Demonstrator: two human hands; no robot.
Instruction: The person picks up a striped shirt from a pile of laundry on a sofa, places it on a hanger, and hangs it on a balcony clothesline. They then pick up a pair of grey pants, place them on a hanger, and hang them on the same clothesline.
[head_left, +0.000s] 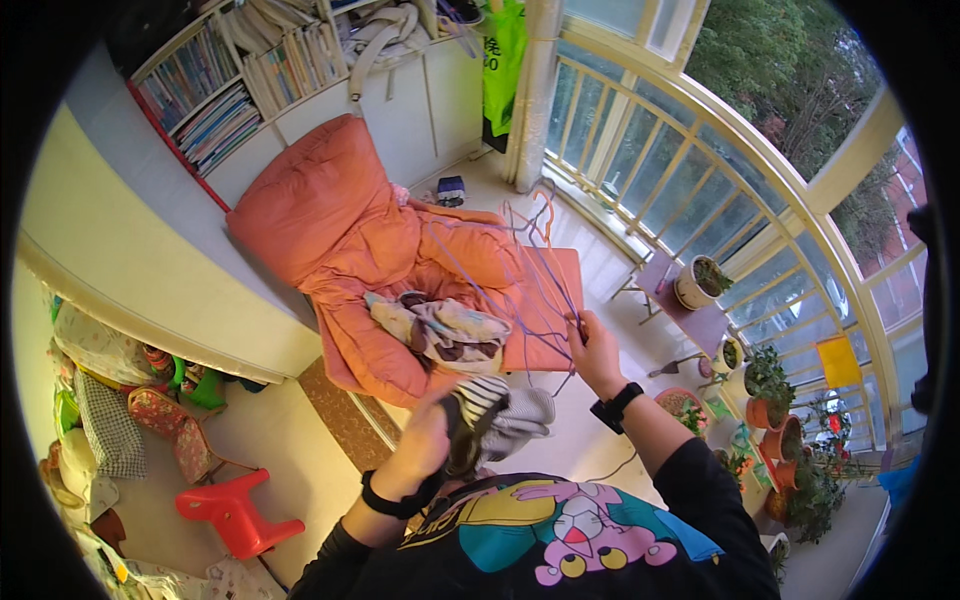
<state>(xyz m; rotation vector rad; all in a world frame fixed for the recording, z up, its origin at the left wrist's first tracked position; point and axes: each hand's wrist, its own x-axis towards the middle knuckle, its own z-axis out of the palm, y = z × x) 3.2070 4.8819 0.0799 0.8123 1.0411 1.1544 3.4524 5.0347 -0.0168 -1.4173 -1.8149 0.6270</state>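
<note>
My right hand (595, 352) is closed around a bunch of thin clothes hangers (547, 300), mostly grey-purple with an orange one among them, fanning up and to the left over the footrest. At the lower middle my left hand (424, 439) grips dark cloth, part of a bundle of clothes (517, 424) with striped and grey pieces hanging close to my body. Beyond it a crumpled pale garment with brown patches (465, 330) lies on the seat of an orange padded recliner (360, 247). The hangers partly cover the recliner's armrest.
White cabinets and a bookshelf (255, 120) stand behind the recliner. A small table (694, 326) bears a potted plant (701, 281); more flowerpots (780, 435) line the railing at right. A red plastic stool (240, 510) and a floral folding chair (172, 431) are at lower left.
</note>
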